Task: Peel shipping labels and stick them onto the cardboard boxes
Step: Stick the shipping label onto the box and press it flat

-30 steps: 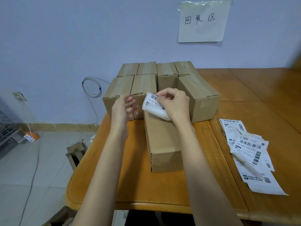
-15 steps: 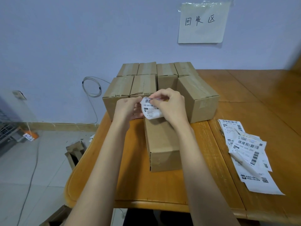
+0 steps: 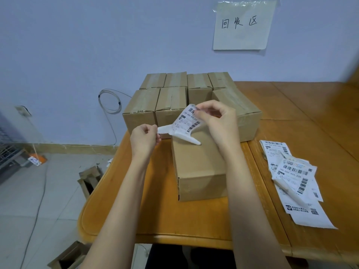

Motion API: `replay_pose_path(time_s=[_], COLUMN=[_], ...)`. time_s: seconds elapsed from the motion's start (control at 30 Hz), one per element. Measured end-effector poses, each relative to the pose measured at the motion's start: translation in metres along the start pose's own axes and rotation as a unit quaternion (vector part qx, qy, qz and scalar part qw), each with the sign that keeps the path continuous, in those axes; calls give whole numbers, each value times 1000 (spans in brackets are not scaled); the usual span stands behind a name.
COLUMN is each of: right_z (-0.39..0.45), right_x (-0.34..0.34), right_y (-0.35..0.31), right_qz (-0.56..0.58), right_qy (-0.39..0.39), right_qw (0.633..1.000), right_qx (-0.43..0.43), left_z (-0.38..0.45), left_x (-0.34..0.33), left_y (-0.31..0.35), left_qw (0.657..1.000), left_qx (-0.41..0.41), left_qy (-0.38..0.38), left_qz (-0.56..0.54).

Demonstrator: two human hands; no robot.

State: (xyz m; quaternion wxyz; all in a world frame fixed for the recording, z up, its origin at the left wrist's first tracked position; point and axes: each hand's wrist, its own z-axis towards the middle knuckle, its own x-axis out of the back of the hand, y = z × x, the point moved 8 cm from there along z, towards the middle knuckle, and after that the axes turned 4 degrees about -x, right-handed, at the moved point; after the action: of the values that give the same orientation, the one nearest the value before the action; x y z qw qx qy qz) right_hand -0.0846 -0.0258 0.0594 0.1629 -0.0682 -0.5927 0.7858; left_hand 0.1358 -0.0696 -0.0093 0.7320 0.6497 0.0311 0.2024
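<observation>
While a moment ago both hands were bunched together over one curled label, they have now drawn apart: the left hand [image 3: 144, 139] pinches a strip of the white backing [image 3: 165, 130] between thumb and fingertips and pulls it leftward, and the right hand [image 3: 217, 121] pinches the top edge of the printed label [image 3: 189, 121] and holds it up, face toward the camera. The backing has split from the label along its lower part, with a loose tongue of it curling down to just above the cardboard box [image 3: 198, 166]. That suggests the peel has truly started, which was the hard part; what remains, as I judge it, is to strip the liner fully and press the label flat. Both pieces hang above the far end of this box, which lies lengthwise on the counter [image 3: 155, 216] with its top bare, so it seems to be the one awaiting this label. Beyond the box stands a block of similar taped boxes [image 3: 174, 98], touching one another, none showing a label from this angle. Right of the box, well apart from it, a loose pile of further labels [image 3: 291, 171] lies on the counter, so more boxes are probably still to do.
</observation>
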Motion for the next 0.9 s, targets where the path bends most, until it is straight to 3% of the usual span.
replay_pose_path(time_s=[0.5,0.9], right_z=[-3,-5], right_x=[28,38], right_y=[-14,-11], right_qz=[29,70], right_qy=[57,82], right_qw=[998,994], right_qx=[13,-3], left_z=[0,7], left_x=[21,36], left_y=[-36,-53], left_qw=[997,985], left_qx=[33,-1], left_qy=[22,5], left_qz=[61,173])
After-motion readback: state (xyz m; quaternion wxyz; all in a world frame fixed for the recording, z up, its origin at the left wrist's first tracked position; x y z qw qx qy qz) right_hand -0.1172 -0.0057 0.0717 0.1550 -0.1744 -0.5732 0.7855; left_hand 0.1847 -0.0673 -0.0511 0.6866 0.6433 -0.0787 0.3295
